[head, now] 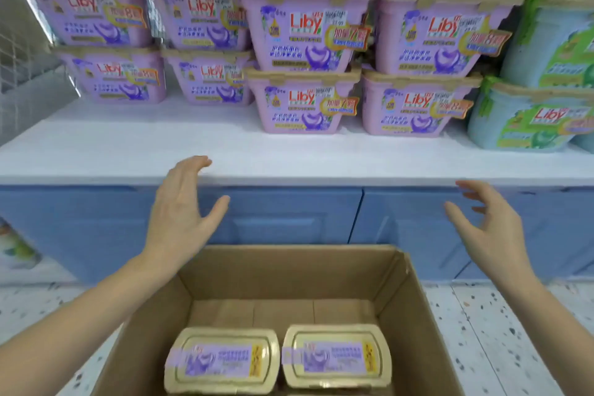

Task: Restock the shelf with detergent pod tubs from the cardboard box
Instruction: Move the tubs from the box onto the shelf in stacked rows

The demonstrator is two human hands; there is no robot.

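An open cardboard box [414, 309] stands on the floor below me. Two purple pod tubs with gold lids, the left tub [221, 360] and the right tub [336, 355], lie side by side in its near end. On the white shelf [128, 145] purple Liby tubs are stacked two high in several columns, such as the front stack [302, 74]. My left hand [183, 212] hovers open above the box's far left corner, palm facing right. My right hand [488, 231] hovers open above the far right corner, palm facing left. Neither hand holds anything.
Green and blue Liby tubs [530, 119] are stacked at the shelf's right end. Blue cabinet doors [289, 215] run below the shelf edge. A wire mesh panel [22, 51] closes the left side. The floor [501, 331] is speckled terrazzo.
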